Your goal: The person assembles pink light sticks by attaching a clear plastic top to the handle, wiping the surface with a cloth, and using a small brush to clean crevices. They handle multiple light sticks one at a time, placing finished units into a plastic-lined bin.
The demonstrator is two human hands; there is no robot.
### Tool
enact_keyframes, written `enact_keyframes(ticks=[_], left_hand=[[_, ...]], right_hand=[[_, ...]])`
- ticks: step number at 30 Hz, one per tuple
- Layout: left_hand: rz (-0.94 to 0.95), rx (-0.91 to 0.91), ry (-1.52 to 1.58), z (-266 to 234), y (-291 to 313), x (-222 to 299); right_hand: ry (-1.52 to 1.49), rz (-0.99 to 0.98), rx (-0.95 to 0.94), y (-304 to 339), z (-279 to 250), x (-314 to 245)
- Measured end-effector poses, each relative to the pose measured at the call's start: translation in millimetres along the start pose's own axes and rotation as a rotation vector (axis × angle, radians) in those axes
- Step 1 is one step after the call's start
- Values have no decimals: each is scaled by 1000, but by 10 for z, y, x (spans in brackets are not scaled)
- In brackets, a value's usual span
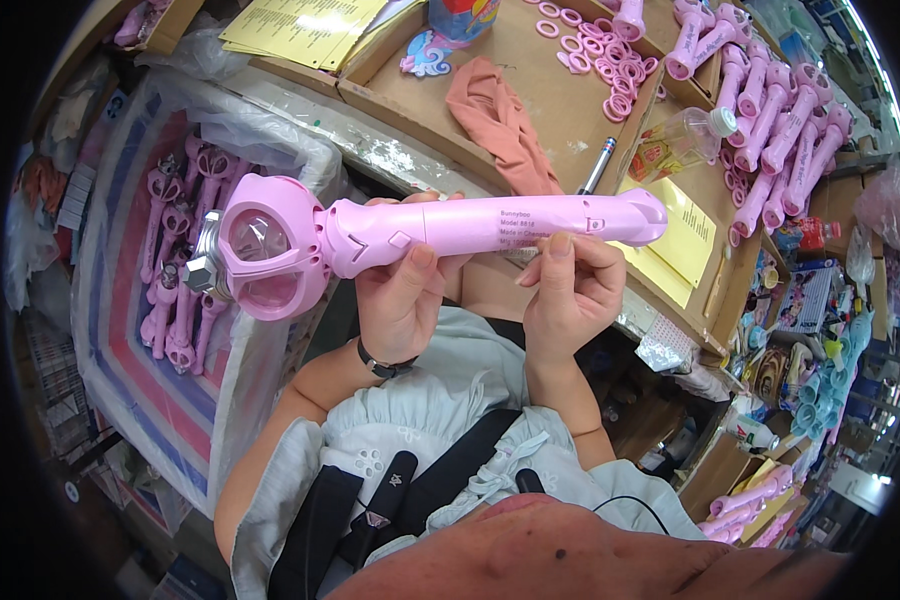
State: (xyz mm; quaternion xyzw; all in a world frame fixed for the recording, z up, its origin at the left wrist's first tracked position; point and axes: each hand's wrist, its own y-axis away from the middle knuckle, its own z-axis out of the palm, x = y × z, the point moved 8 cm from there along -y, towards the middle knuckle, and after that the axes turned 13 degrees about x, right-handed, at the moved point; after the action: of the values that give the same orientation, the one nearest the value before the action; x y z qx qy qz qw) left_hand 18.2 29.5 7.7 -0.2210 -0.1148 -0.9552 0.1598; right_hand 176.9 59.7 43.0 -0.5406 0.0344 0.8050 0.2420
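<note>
A pink toy wand (pixel 470 228) lies level across the view, its round head with clear windows and a silvery metallic end piece to the left. My left hand (pixel 405 300) is closed around the handle near that head, thumb on the near side. On the handle's middle is a clear label (pixel 522 228) with small dark print. My right hand (pixel 573 290) pinches the label's lower right corner between thumb and fingers, close against the handle. Some of the right fingers are curled and partly hidden.
At left, a striped lined bin (pixel 155 400) holds several similar wands. Ahead, a cardboard tray (pixel 390 85) holds an orange-pink cloth (pixel 500 120), pink rings (pixel 610 60) and a pen (pixel 598 165). Yellow sheets (pixel 675 250), a clear bottle (pixel 685 140) and stacked pink handles (pixel 785 130) are at right.
</note>
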Motion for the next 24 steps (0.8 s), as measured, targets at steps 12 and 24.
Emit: enact_keyframes(ticks=[12,24], left_hand=[[53,-39,-121,3,-5,9],[1,-7,-24,-1,-5,3]], right_hand=[[10,-3,-11,-5,7,0],[43,4,-7,-9,-3,12]])
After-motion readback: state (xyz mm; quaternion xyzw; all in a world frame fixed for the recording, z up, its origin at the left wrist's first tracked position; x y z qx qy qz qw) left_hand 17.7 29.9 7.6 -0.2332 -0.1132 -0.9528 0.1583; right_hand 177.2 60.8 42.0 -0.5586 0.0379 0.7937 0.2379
